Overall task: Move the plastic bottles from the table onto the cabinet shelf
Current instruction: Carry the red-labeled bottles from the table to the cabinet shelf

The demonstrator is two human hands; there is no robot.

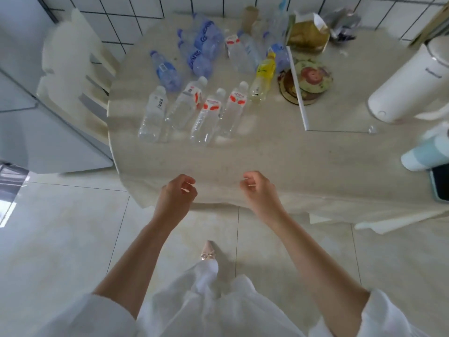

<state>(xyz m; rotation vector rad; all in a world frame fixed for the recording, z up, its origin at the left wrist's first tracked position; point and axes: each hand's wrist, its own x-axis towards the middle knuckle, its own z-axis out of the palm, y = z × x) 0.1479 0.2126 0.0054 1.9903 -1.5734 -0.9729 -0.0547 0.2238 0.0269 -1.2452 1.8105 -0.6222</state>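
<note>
Just short of the near edge of the desk [267,152], both hands are hanging in the air with nothing in them. The left hand [178,192] is showing loosely curled fingers [188,183], and the right hand [257,188] is doing the same; neither is touching the desk or any bottle.

Farther out, the plastic bottles are all lying or standing on the left half of the desk, well apart from the hands. The nearest row is made up of four clear bottles [209,117] lying side by side, with a yellow-labelled bottle [263,79] to their right and blue-tinted bottles [204,52] beyond them toward the tiled wall. A white kettle [410,81] is standing at the far right.

The task seems to be at the reaching stage, with no bottle yet picked up. The next move is probably calling for both hands to go forward over the desk and close round the nearest clear bottles. The cabinet shelf is not showing plainly here.
</note>
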